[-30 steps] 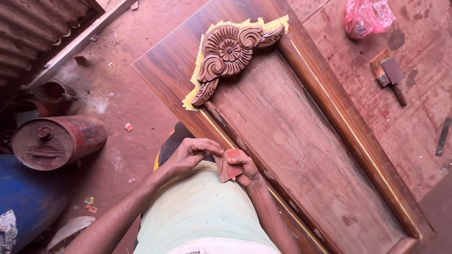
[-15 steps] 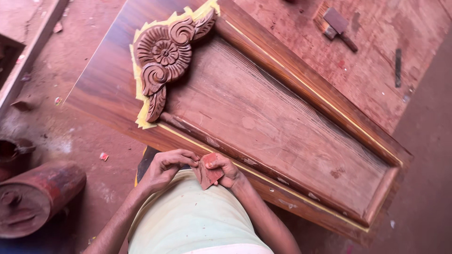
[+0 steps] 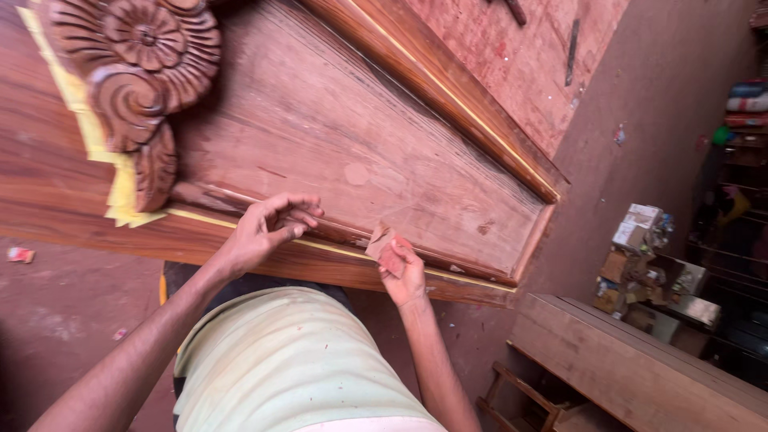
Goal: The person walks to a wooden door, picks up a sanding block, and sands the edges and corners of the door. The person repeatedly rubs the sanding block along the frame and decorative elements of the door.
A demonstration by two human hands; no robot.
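The right hand (image 3: 404, 272) pinches a folded piece of sandpaper (image 3: 382, 244) against the inner moulding of the wooden door panel (image 3: 360, 152). The left hand (image 3: 268, 228) (fingers curled, holding nothing) rests on the same moulding, near the carved floral ornament (image 3: 144, 72).

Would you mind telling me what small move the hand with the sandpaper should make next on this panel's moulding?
Probably a short stroke along the inner moulding: the right hand holds the folded sandpaper against that edge, while the left hand rests fingertips on the same moulding nearby, steadying the wooden panel.
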